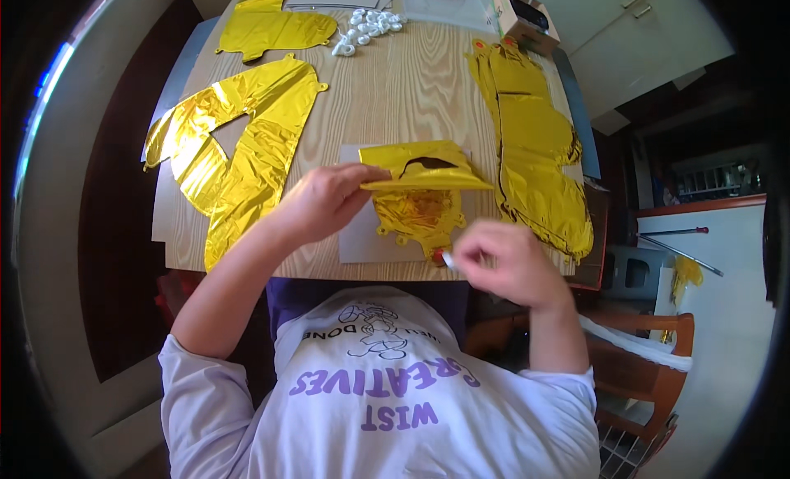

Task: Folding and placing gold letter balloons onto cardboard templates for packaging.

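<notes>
My left hand (325, 201) pinches the left edge of a gold foil balloon (424, 168), which is folded over so that its upper flap stands up. The balloon's crinkled lower part with small tabs hangs toward the table's near edge. Under it lies a grey board (355, 232). My right hand (512, 261), slightly blurred, is closed at the balloon's lower right. At its fingertips shows a small white piece (448, 259), right beside a red spot on the balloon's tail. What the curled fingers hide cannot be made out.
Flat gold foil balloons lie at left (271, 133) and far left (280, 30). A stack of folded gold balloons (531, 133) lies along the right side. Several small white rolls (370, 26) sit at the back, near a clear plastic bag (448, 6) and a box (527, 20).
</notes>
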`<state>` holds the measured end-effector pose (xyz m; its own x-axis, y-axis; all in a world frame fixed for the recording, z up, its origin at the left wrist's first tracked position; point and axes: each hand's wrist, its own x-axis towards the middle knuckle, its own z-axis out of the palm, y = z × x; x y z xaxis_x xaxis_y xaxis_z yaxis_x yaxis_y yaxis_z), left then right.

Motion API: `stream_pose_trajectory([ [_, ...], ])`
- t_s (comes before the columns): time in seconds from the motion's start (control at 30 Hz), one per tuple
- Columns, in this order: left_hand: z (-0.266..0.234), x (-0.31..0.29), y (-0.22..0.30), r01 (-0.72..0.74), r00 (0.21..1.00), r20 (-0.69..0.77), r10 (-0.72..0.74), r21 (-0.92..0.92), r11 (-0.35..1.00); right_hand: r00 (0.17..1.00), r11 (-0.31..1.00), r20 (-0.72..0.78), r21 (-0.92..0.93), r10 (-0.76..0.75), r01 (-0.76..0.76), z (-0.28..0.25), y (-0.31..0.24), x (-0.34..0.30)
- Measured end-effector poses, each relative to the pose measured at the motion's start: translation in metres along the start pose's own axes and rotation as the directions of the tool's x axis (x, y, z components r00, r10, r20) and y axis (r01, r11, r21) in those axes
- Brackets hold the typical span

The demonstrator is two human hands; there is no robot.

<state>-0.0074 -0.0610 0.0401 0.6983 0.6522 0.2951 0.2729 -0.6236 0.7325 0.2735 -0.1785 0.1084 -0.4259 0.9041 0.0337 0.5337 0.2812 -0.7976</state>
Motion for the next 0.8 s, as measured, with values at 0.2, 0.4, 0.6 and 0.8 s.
stream_pose_trajectory([
  [0.2, -0.007, 0.009, 0.009, 0.034, 0.999, 0.010, -0.035, 0.044, 0.998, 0.965, 0.912, -0.261, -0.395, 0.002, -0.109, 0.043, 0.033, 0.017],
  [0.4, -0.010, 0.005, 0.007, -0.018, 0.998, 0.068, 0.014, 0.068, 0.998, 0.979, 0.864, -0.050, -0.480, -0.197, 0.149, 0.048, 0.056, -0.011],
  [0.6, -0.020, 0.004, 0.014, -0.051, 0.989, 0.141, 0.036, 0.104, 0.993, 0.985, 0.835, -0.014, -0.534, -0.169, 0.136, 0.065, 0.036, -0.028],
  [0.8, -0.022, 0.013, 0.017, -0.012, 0.989, 0.146, 0.000, 0.083, 0.997, 0.959, 0.842, -0.095, -0.506, -0.267, 0.185, 0.070, 0.050, -0.024],
])
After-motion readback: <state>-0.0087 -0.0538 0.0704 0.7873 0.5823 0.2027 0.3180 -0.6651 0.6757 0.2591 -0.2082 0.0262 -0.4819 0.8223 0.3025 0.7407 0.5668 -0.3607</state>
